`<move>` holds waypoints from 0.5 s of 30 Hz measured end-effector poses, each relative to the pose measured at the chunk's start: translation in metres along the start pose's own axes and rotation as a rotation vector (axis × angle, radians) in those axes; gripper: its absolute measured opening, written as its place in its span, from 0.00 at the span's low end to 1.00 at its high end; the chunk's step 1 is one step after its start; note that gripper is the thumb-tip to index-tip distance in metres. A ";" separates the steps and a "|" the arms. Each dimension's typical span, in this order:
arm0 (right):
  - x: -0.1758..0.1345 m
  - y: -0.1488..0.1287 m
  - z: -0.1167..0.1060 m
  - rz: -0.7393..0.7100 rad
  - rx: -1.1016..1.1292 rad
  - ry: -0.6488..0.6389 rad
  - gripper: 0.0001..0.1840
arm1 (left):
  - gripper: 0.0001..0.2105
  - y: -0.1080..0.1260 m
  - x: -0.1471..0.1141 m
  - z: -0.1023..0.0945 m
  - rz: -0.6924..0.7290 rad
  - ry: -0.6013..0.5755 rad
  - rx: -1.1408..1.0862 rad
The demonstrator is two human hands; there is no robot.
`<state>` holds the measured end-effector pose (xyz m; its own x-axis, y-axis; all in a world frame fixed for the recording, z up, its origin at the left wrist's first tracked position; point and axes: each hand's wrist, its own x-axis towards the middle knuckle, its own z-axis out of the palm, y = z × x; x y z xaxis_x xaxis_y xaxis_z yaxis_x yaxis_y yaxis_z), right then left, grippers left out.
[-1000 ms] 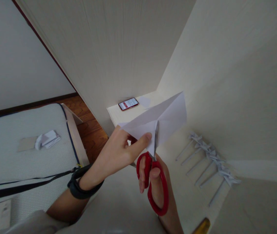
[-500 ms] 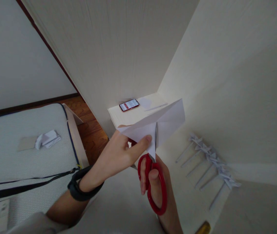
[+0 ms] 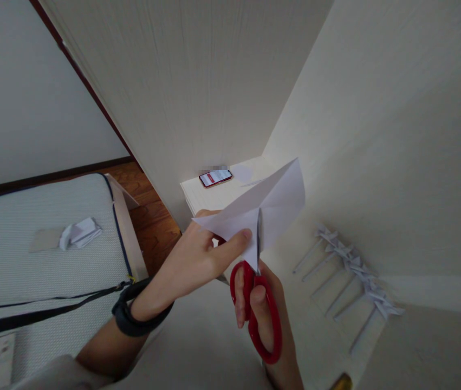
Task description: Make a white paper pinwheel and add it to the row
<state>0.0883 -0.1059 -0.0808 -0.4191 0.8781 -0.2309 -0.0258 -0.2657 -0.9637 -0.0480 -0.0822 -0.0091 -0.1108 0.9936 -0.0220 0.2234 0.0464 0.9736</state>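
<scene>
A creased sheet of white paper (image 3: 281, 208) is pinched in my left hand (image 3: 209, 257), the thumb lying on top near the cut edge and the other fingers mostly hidden beneath. My right hand (image 3: 277, 306) grips red-handled scissors (image 3: 274, 336), fingers and thumb through the loops. Their blades point away from me and sit in a slit in the paper, close to my left thumb. On the desk to the right lies a row of several white paper pinwheels (image 3: 354, 265) on thin paper sticks.
A phone (image 3: 216, 177) with a lit screen lies on the white desk (image 3: 195, 189) against the panel. Left is a mattress (image 3: 31, 203) with folded paper (image 3: 86, 232) and a black strap (image 3: 63, 304). A yellow-brown object (image 3: 342, 382) shows at the bottom edge.
The scissors have shifted slightly down and right, and their handles sit a little farther from my left hand. The paper has tilted a bit, its left corner lower.
</scene>
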 end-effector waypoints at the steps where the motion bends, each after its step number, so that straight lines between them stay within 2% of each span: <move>1: 0.000 0.000 0.000 0.001 0.008 -0.003 0.30 | 0.11 0.000 -0.001 0.001 -0.003 0.002 -0.011; 9: -0.001 -0.004 0.000 -0.014 0.043 -0.017 0.31 | 0.09 -0.002 0.000 0.000 -0.069 0.017 -0.070; 15: -0.002 -0.004 0.000 -0.018 0.045 -0.020 0.33 | 0.07 -0.005 0.005 -0.004 -0.013 -0.049 -0.083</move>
<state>0.0891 -0.1063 -0.0767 -0.4364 0.8749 -0.2101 -0.0740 -0.2676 -0.9607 -0.0537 -0.0779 -0.0131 -0.0655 0.9969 -0.0439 0.1413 0.0528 0.9886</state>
